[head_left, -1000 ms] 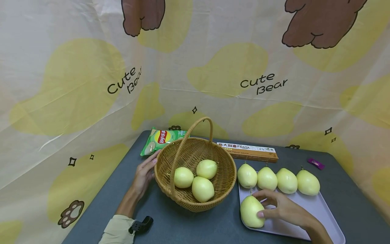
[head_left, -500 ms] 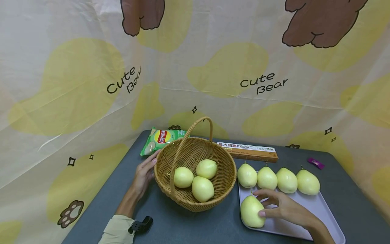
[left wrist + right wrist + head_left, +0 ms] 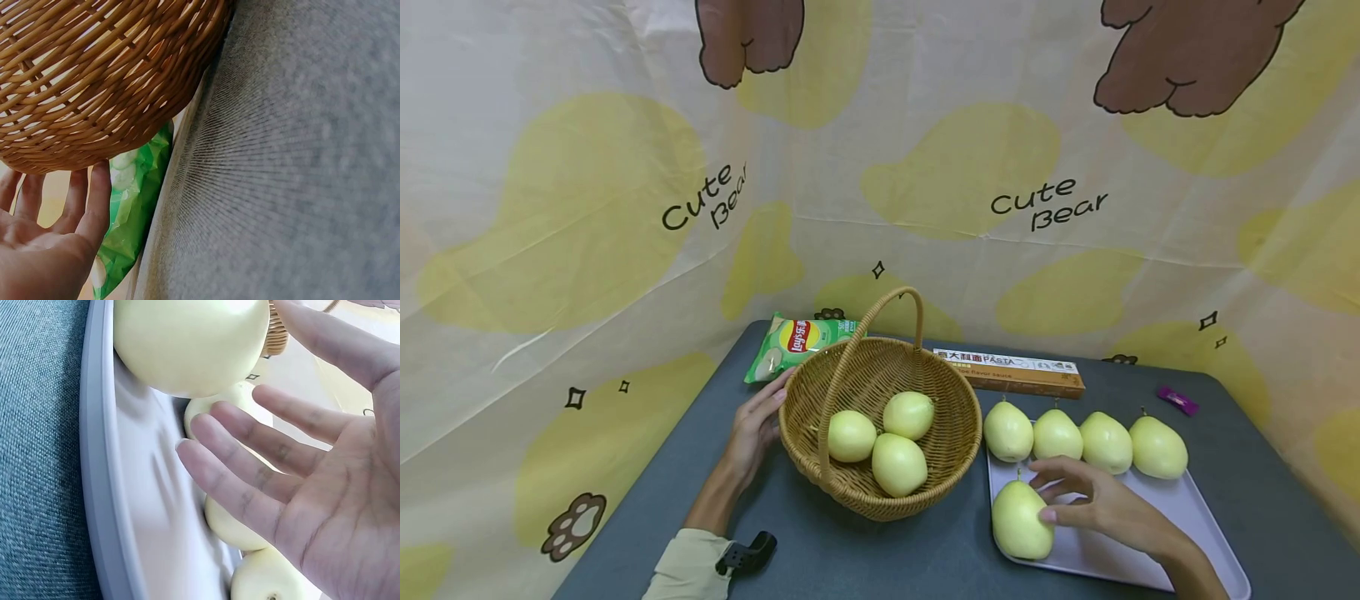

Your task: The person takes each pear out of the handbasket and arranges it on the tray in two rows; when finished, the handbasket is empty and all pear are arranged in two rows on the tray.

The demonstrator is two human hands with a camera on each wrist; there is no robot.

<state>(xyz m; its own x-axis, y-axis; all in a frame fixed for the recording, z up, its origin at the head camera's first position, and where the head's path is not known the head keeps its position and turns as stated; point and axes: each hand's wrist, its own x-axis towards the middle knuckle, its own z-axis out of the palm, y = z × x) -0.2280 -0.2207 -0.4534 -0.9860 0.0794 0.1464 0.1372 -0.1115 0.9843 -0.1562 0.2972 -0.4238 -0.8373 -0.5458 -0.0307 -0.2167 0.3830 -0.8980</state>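
Note:
A wicker basket [image 3: 880,492] with a tall handle holds three pale green pears [image 3: 899,465]. My left hand [image 3: 754,433] rests its extended fingertips against the basket's left side, as the left wrist view also shows. On the lilac tray [image 3: 1150,525], a single pear [image 3: 1021,523] stands upright at the near left corner. Beside it is my right hand [image 3: 1093,500], thumb tip close to the pear's right side. In the right wrist view the fingers [image 3: 234,481] are spread and loosely extended, with a gap between them and the pear [image 3: 190,344].
Several more pears [image 3: 1105,444] line the tray's far edge. Behind the basket lie a green chip bag [image 3: 797,342] and a long pasta box [image 3: 1015,373]. A small purple packet [image 3: 1177,402] is at the far right, before a patterned cloth backdrop [image 3: 925,167].
My right hand has loosened and shifted slightly up and right, away from the near pear. My left hand and the basket have stayed in place.

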